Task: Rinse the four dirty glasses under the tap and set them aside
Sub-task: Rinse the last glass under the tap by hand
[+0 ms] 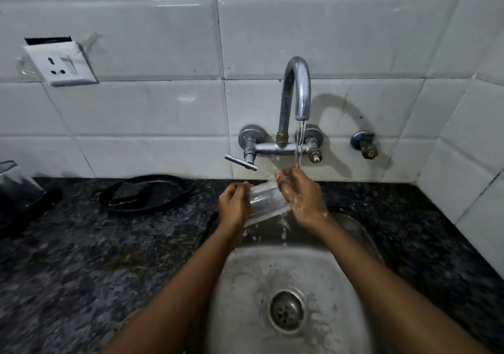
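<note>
A clear glass (264, 201) lies on its side between my two hands, above the back of the steel sink (245, 285). My left hand (232, 206) grips its base end. At the rim end, my wet right hand (301, 198) has its fingers curled over or into the mouth. Water runs from the chrome tap (297, 92) onto my right hand and the glass and drips into the sink. No other glasses are in view.
A black oval pan (147, 192) holding a dark pad sits on the speckled granite counter (95, 258) left of the sink. A dark appliance (19, 190) stands at the far left edge. A wall socket (61, 63) hangs on the white tiles. A lever handle (241, 162) sticks out below the tap.
</note>
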Available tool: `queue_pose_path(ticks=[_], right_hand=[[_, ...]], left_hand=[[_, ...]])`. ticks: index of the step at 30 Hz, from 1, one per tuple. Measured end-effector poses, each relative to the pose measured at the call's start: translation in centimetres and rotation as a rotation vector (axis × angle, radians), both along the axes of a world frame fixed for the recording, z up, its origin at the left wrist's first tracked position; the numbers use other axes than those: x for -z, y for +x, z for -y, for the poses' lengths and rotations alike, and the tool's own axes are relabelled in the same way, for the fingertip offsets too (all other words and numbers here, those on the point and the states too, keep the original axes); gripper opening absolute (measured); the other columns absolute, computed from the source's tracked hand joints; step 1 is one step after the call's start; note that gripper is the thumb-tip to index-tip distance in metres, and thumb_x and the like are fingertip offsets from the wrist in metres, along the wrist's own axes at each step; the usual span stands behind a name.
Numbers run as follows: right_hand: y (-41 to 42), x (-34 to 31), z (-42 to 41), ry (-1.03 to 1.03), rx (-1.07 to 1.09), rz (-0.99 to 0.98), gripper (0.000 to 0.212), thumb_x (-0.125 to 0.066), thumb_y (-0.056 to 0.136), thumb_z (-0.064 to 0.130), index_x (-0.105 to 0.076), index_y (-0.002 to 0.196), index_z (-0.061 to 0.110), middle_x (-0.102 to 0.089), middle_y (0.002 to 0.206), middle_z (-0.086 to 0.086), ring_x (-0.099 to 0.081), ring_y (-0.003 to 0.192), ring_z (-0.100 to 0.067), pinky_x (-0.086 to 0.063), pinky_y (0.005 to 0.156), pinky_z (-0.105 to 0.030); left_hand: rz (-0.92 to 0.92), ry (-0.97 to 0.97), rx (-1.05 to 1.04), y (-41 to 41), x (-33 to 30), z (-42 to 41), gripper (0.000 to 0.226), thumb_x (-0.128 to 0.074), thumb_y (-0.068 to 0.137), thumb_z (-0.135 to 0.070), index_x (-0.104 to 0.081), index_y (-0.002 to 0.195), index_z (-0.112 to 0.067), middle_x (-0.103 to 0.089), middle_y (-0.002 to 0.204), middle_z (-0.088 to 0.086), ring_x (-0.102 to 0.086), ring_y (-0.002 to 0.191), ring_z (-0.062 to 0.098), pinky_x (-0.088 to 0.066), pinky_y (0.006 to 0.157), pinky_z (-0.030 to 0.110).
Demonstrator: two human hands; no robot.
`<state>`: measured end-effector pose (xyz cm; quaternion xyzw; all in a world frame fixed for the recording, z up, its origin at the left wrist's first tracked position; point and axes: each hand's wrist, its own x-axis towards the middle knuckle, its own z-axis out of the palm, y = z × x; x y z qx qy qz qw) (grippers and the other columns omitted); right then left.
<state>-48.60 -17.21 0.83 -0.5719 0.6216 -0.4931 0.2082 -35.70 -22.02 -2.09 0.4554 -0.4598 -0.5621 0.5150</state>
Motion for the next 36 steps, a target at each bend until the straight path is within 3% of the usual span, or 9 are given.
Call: queue_pose_path(ticks=[3, 7, 11, 14, 20, 23, 25, 30, 36], right_hand=[[-0.9, 0.6, -1.6, -0.175, -0.13, -0.313, 0.046, -0.052, 0.082, 0.056, -0.055, 0.107, 0.017, -0.054, 0.111, -0.005, -0.056, 0.097, -0.015, -0.05, 0.082, -0.028], [-2.8, 2.8, -4.0, -0.386, -0.071, -0.72, 0.054, -0.062, 0.078, 0.051, -0.053, 0.117, 0.014, -0.055, 0.118, -0.015, -0.05, 0.11, -0.018, -0.042, 0.096, -0.024], [-3.9, 3.2, -5.6, 0.001, -0.05, -0.445, 0.081, -0.074, 0.07, 0.043, -0.039, 0.138, 0.014, -0.048, 0.13, -0.005, -0.047, 0.118, -0.015, -0.037, 0.095, -0.02], [-3.3, 4.0, -5.3, 0.196, 0.083, -0.332, 0.089, -0.086, 0.056, 0.028, -0.04, 0.131, 0.01, -0.052, 0.129, -0.007, -0.05, 0.118, -0.021, -0.035, 0.088, -0.017], [-3.3, 2.8, -4.8, 0.193, 0.236, -0.028, 0.076, -0.089, 0.05, 0.013, -0.05, 0.115, 0.01, -0.062, 0.111, -0.008, -0.059, 0.103, -0.025, -0.044, 0.074, -0.022], [-3.2, 1.9, -4.9, 0.2, 0.204, -0.034, 0.075, -0.089, 0.048, 0.008, -0.052, 0.114, 0.011, -0.061, 0.102, -0.001, -0.057, 0.091, -0.016, -0.04, 0.062, -0.005], [-3.0, 1.5, -4.8, 0.201, 0.185, -0.048, 0.076, -0.09, 0.048, 0.008, -0.053, 0.114, 0.012, -0.062, 0.103, 0.0, -0.054, 0.089, -0.011, -0.039, 0.063, -0.006], [-2.3, 0.4, -4.4, 0.232, 0.169, -0.043, 0.08, -0.091, 0.046, 0.011, -0.051, 0.116, 0.011, -0.063, 0.111, -0.003, -0.058, 0.098, -0.016, -0.044, 0.073, -0.019], [-2.6, -0.9, -4.6, 0.234, 0.131, -0.067, 0.08, -0.091, 0.046, 0.011, -0.052, 0.116, 0.012, -0.061, 0.104, 0.001, -0.055, 0.091, -0.012, -0.042, 0.064, -0.011]], left_hand=[[-0.056, 0.489, 0.272, -0.3, -1.2, -0.2, 0.042, -0.038, 0.094, -0.039, -0.061, 0.099, -0.005, -0.065, 0.095, 0.017, -0.061, 0.091, 0.031, -0.05, 0.081, 0.039], [-0.131, 0.63, 0.406, -1.6, -2.0, -0.3, 0.052, -0.039, 0.092, -0.049, -0.061, 0.092, -0.002, -0.07, 0.081, 0.019, -0.065, 0.077, 0.031, -0.05, 0.074, 0.04], [0.083, 0.26, 0.186, -4.1, -2.1, -0.6, 0.032, -0.065, 0.082, -0.035, -0.063, 0.099, -0.008, -0.065, 0.099, 0.014, -0.062, 0.092, 0.031, -0.055, 0.079, 0.042], [0.193, -0.012, 0.343, -6.0, -3.1, -2.8, 0.023, -0.072, 0.076, -0.017, -0.069, 0.097, -0.011, -0.069, 0.1, 0.009, -0.065, 0.096, 0.025, -0.053, 0.088, 0.039], [-0.083, 0.152, 0.26, -5.1, -2.9, -0.6, 0.022, -0.05, 0.093, -0.023, -0.065, 0.093, -0.006, -0.066, 0.083, 0.012, -0.061, 0.071, 0.02, -0.051, 0.072, 0.036], [0.031, 0.219, 0.116, -3.2, -2.0, 1.4, 0.023, -0.056, 0.091, -0.026, -0.057, 0.095, -0.004, -0.058, 0.07, 0.007, -0.05, 0.055, 0.013, -0.04, 0.048, 0.022], [0.141, 0.192, 0.036, -2.3, -1.8, 2.7, 0.046, -0.065, 0.084, -0.036, -0.052, 0.111, -0.001, -0.058, 0.072, 0.007, -0.047, 0.053, 0.012, -0.036, 0.041, 0.02], [0.636, -0.012, -0.137, -2.3, -3.5, 3.8, 0.064, -0.068, 0.08, -0.038, -0.035, 0.122, -0.003, -0.058, 0.12, 0.023, -0.057, 0.108, 0.039, -0.048, 0.085, 0.042], [0.82, -0.158, -0.107, -2.7, -3.1, 3.8, 0.063, -0.055, 0.09, -0.023, -0.016, 0.138, -0.014, -0.06, 0.12, 0.023, -0.061, 0.103, 0.04, -0.051, 0.087, 0.048]])
